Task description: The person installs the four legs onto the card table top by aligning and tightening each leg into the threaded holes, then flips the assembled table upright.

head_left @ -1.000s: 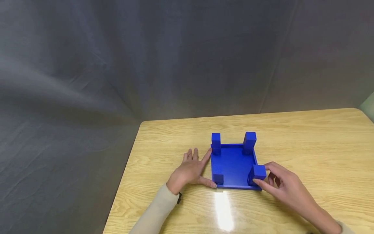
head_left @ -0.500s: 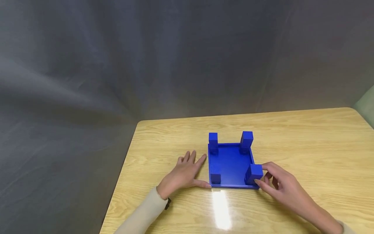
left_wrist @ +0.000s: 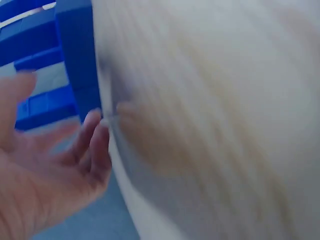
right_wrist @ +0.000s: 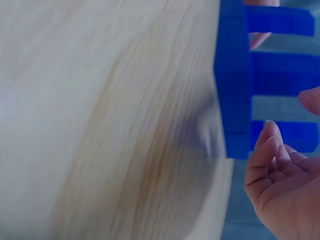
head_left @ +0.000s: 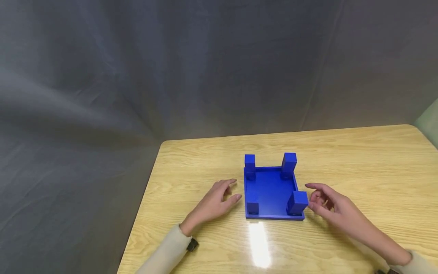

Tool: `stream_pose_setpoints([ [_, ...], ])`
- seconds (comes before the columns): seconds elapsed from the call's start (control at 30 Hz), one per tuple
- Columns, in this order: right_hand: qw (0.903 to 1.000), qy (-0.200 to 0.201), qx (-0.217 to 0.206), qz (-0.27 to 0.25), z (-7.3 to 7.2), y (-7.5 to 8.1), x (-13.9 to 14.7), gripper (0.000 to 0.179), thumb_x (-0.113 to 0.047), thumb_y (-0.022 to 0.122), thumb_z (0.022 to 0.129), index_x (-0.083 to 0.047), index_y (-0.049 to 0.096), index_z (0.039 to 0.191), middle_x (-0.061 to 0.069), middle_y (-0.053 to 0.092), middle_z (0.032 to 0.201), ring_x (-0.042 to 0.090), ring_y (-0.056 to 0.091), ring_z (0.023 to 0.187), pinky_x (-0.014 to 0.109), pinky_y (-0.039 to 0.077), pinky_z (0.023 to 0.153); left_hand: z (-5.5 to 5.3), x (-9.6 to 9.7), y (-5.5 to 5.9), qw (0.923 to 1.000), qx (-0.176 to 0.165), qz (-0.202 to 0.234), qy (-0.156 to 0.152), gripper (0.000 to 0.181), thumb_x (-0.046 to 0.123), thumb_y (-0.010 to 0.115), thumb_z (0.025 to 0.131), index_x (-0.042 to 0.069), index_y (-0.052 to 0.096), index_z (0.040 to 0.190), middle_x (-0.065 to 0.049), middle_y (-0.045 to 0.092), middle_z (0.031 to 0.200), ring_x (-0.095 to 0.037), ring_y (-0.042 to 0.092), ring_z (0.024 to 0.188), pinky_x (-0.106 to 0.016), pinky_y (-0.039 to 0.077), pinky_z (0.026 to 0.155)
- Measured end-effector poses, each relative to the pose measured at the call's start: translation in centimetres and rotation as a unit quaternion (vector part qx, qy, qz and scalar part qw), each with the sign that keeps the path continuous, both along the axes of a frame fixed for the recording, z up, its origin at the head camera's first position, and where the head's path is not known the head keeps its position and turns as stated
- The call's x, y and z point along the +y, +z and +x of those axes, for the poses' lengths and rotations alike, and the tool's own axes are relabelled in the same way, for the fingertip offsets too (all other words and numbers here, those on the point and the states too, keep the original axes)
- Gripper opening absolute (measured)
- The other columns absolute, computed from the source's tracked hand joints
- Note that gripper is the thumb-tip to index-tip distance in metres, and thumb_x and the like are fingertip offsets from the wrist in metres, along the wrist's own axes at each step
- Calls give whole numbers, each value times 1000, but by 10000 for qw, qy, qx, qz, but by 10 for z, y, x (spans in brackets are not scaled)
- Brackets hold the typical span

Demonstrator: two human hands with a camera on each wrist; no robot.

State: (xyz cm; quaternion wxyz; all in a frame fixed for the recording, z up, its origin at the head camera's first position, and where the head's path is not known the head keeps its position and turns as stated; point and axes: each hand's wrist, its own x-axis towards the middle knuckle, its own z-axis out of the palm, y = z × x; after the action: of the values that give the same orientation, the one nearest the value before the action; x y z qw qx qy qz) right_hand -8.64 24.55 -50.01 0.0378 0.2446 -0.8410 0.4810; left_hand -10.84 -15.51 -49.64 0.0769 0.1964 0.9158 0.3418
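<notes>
A blue square base with a raised rim (head_left: 272,192) lies on the wooden table in the head view, with an upright blue block-like post at each corner. My left hand (head_left: 213,201) hovers just left of the base, fingers loosely bent and holding nothing. To the right of the near-right post (head_left: 297,202), my right hand (head_left: 337,211) has its fingers loosely curled and grips nothing. Its thumb tip is very close to that post; whether they touch I cannot tell. In the right wrist view, the posts rise from the base beside the fingers of the right hand (right_wrist: 285,185).
The light wooden table (head_left: 359,160) extends on both sides of the base. A dark grey curtain (head_left: 239,68) hangs behind it and on the left. A bright light reflection lies on the tabletop in front of the base.
My left hand has come away from the base's left edge, moving left. My right hand has let go of the near-right post and drawn slightly right. The base stays on the table.
</notes>
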Motion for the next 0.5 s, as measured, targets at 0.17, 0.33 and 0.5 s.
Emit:
stream_pose_setpoints([
  [0.17, 9982, 21, -479, 361, -16, -5, 5, 53, -2, 75, 100, 7, 56, 149, 1, 67, 105, 8, 60, 83, 22, 50, 68, -3, 13, -7, 9971, -133, 290, 686, 75, 62, 57, 108, 9, 53, 161, -9, 55, 109, -19, 45, 100, -35, 42, 80],
  [0.33, 9959, 47, -702, 573, -31, -11, -3, 53, -7, 74, 101, 12, 56, 147, 0, 62, 101, 8, 53, 81, 24, 44, 67, -10, 19, -9, 9945, -308, 352, 937, 78, 65, 60, 105, 10, 55, 160, -7, 49, 105, -20, 40, 97, -35, 37, 76],
  [0.5, 9964, 140, -444, 712, -43, -18, -13, 59, -15, 82, 97, 13, 59, 144, -2, 54, 92, 9, 48, 74, 26, 37, 64, -17, 23, -11, 9945, -312, 315, 948, 80, 62, 70, 97, 10, 60, 156, -3, 45, 101, -21, 38, 95, -36, 34, 77],
])
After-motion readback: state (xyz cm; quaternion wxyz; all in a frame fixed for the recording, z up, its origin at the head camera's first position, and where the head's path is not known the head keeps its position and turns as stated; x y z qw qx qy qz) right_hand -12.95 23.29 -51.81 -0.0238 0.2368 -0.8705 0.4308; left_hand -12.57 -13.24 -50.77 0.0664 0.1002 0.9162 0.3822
